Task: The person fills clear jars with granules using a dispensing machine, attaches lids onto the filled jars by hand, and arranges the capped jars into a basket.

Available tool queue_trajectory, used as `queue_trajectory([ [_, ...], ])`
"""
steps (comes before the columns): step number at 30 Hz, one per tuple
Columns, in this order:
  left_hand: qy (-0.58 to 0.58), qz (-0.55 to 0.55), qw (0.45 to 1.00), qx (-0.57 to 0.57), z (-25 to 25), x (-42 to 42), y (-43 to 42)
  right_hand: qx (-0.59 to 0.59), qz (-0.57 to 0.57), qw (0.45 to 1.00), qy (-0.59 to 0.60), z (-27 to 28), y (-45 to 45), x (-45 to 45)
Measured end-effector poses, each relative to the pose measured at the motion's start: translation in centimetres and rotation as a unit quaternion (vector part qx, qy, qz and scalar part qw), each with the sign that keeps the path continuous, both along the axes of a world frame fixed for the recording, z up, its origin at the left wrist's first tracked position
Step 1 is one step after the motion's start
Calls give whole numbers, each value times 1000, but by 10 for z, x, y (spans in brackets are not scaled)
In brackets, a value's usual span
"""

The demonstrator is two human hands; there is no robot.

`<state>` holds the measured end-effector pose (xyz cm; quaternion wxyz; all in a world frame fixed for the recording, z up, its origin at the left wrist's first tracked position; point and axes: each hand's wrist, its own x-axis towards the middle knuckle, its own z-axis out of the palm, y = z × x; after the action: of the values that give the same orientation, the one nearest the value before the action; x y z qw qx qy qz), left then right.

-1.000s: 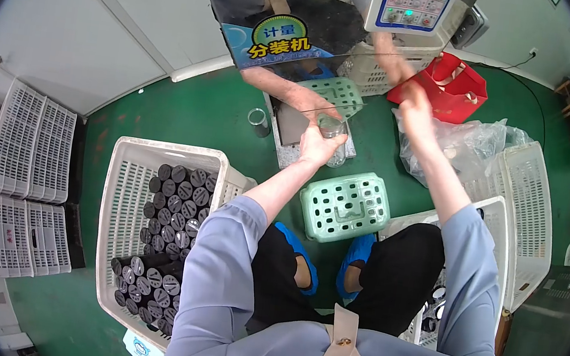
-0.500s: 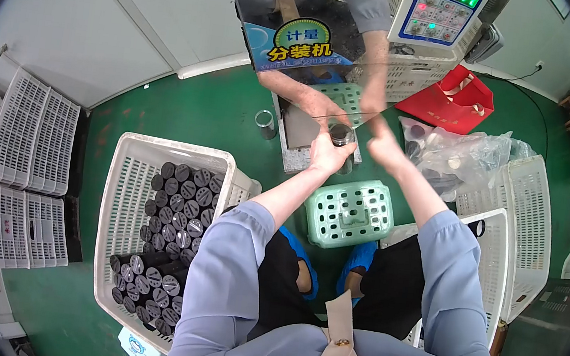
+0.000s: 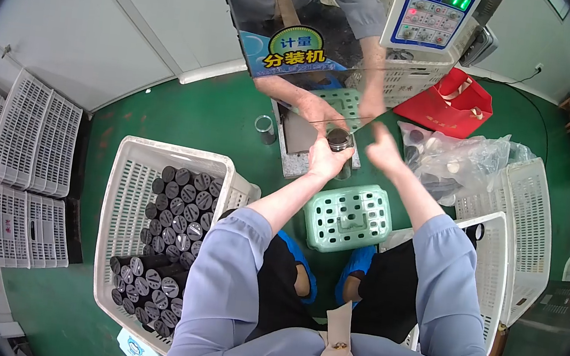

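My left hand (image 3: pixel 328 159) is wrapped round a clear jar (image 3: pixel 339 140) held upright at the lower edge of the shiny dispensing machine (image 3: pixel 342 64). The jar's top looks dark; whether that is a lid or its contents I cannot make out. To the right of the jar, apart from it, my right hand (image 3: pixel 384 152) is smeared by motion and its fingers are unclear. A second clear jar (image 3: pixel 264 129) stands left of the grey metal platform (image 3: pixel 297 135). The machine's front mirrors both arms.
At the left, a white crate (image 3: pixel 130 173) holds many black-capped tubes (image 3: pixel 178 211). A green plastic basket-like stool (image 3: pixel 349 218) lies upturned between my feet. Rightward are a plastic bag of caps (image 3: pixel 447 162), a red bag (image 3: pixel 450 106) and white crates (image 3: pixel 528 229). A control panel (image 3: pixel 429 14) overhangs above.
The jar's top looked shiny and now looks darker. My right hand has shifted slightly left and down. The left hand keeps its hold, and the view has tilted a little.
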<state>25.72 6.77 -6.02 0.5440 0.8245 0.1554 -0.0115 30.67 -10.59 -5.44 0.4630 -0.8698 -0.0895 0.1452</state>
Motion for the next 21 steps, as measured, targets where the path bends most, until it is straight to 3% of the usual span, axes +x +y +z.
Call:
queue_trajectory([
  [1,13,0,1000,-4,5,-1,-1,-30,75,997,4,42,19,-25],
  [3,15,-10,1000,-1,7,3,1,26,193,980,-33,-23,10,3],
  [4,20,-17,1000,4,4,0,3,-7,55,995,-88,-19,5,7],
  [6,7,2,1000,6,3,1,3,-41,-132,989,-44,-6,-10,19],
  [7,4,8,1000,6,3,0,2,5,-32,999,-10,19,-4,8],
  [8,2,13,1000,2,3,-1,-1,1,130,990,-56,-15,11,9],
  [10,24,6,1000,-2,3,1,-2,-23,125,991,-38,23,24,-28],
  [11,13,2,1000,8,-4,-1,0,87,164,982,30,-2,12,-5],
  [12,-2,-1,1000,20,-7,0,2,110,80,990,30,-29,1,4],
  [14,-19,17,999,22,-5,0,0,-103,60,993,7,13,-15,3],
  [18,-5,2,1000,28,-10,5,0,-129,66,989,43,15,-48,-1],
  [21,2,-1,999,48,-11,3,-1,-77,25,997,7,38,-67,-20],
])
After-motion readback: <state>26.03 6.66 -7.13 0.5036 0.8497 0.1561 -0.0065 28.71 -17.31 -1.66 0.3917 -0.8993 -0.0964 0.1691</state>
